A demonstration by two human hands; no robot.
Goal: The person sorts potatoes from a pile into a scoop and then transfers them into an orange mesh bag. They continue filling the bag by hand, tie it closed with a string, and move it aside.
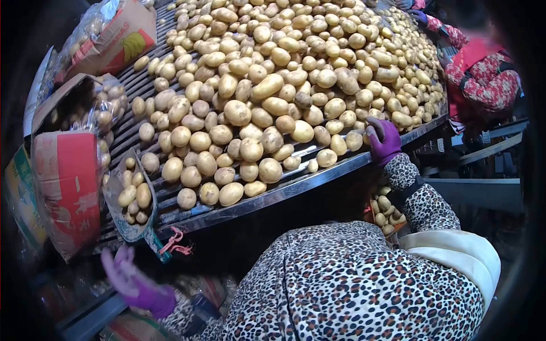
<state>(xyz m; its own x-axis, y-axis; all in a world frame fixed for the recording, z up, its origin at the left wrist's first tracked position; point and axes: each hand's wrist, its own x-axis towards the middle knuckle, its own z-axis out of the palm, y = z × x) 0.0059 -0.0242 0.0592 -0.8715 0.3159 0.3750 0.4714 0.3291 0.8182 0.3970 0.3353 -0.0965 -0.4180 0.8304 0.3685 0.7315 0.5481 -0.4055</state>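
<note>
My left hand (136, 282), in a purple glove, is below the table's left front corner with its fingers apart and nothing visible in them. Just above it lies a worn scoop (126, 227) with a teal handle, pink string near its end and several small potatoes inside. At the front metal edge, my right hand (385, 142), also gloved in purple, rests beside the potatoes (250, 149). Its thumb and fingers are spread, close to one potato (354, 140); I see nothing held between them. The potatoes form a wide heap on the slatted table.
Cardboard boxes (68, 187) stand along the left side, one open with bagged potatoes (108, 105). Another box (116, 42) is behind it. A container of potatoes (387, 213) sits below my right arm. Another person (483, 79) in a red patterned jacket works at the far right.
</note>
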